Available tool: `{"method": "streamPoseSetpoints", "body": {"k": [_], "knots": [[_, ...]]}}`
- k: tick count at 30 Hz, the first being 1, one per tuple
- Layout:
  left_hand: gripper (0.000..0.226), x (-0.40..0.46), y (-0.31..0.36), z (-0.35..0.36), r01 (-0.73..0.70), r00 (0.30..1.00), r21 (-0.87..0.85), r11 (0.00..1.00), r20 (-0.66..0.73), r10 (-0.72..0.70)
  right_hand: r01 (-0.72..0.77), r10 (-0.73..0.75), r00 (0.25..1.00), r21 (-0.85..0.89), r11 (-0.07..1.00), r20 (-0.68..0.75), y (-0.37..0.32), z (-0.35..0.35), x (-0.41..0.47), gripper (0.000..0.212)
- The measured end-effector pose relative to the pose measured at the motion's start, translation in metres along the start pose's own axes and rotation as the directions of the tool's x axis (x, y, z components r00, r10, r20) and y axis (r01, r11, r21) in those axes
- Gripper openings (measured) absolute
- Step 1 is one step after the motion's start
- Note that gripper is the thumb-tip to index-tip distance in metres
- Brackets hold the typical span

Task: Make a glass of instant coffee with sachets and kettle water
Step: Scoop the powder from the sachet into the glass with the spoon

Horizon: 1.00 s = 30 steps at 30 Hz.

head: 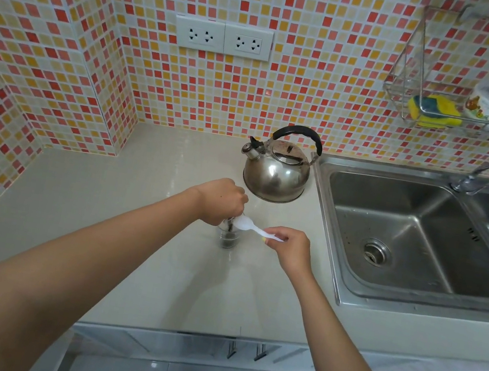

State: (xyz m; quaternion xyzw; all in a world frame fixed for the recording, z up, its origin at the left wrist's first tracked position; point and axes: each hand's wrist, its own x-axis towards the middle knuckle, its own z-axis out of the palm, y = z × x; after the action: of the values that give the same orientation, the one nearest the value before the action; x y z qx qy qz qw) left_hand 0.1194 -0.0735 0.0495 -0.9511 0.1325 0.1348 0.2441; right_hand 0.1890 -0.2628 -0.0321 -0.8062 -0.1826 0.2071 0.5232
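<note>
The left hand (222,201) closes over the rim of the glass (227,237) on the table (160,255); the right hand (286,246) pinches a white plastic spoon (254,227), bowl at the rim. Dark coffee sits inside — stirring looks due. Just beyond stands the kettle (277,171).

Mosaic-tiled walls (69,26) in red, orange and cream back a pale countertop (158,268) beside a steel sink (420,247).

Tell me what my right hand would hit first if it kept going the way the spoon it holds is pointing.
Probably the left hand. The right hand holds a white plastic spoon whose bowl points left, right up against the left hand's fingers over the glass. Depth is hard to judge, so the glass rim might come first.
</note>
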Motion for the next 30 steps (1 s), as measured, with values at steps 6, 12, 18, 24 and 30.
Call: {"method": "streamPoseSetpoints", "body": {"k": [6, 12, 18, 24, 30], "knots": [[0.019, 0.002, -0.003, -0.001, -0.011, 1.000, 0.005, 1.000, 0.009, 0.011, -0.002, 0.002, 1.000, -0.017, 1.000, 0.001, -0.002, 0.001, 0.002, 0.015], [0.018, 0.004, -0.003, -0.007, 0.003, 1.000, -0.011, 1.000, 0.018, -0.003, 0.000, 0.002, 1.000, -0.087, 0.996, 0.023, -0.008, 0.001, 0.003, 0.016], [0.019, 0.003, -0.005, -0.009, 0.010, 0.999, 0.009, 1.000, 0.032, -0.011, 0.080, -0.072, 0.997, -0.390, 0.917, 0.037, -0.024, -0.002, 0.006, 0.018], [0.020, 0.002, -0.005, -0.009, 0.018, 1.000, 0.021, 1.000, 0.021, -0.019, 0.136, -0.129, 0.990, -0.563, 0.815, 0.052, -0.042, -0.002, 0.006, 0.024], [0.019, 0.001, -0.005, -0.008, 0.022, 0.999, 0.032, 0.999, 0.032, -0.023, 0.204, -0.195, 0.977, -0.685, 0.699, 0.092, -0.054, 0.000, 0.005, 0.024]]}}
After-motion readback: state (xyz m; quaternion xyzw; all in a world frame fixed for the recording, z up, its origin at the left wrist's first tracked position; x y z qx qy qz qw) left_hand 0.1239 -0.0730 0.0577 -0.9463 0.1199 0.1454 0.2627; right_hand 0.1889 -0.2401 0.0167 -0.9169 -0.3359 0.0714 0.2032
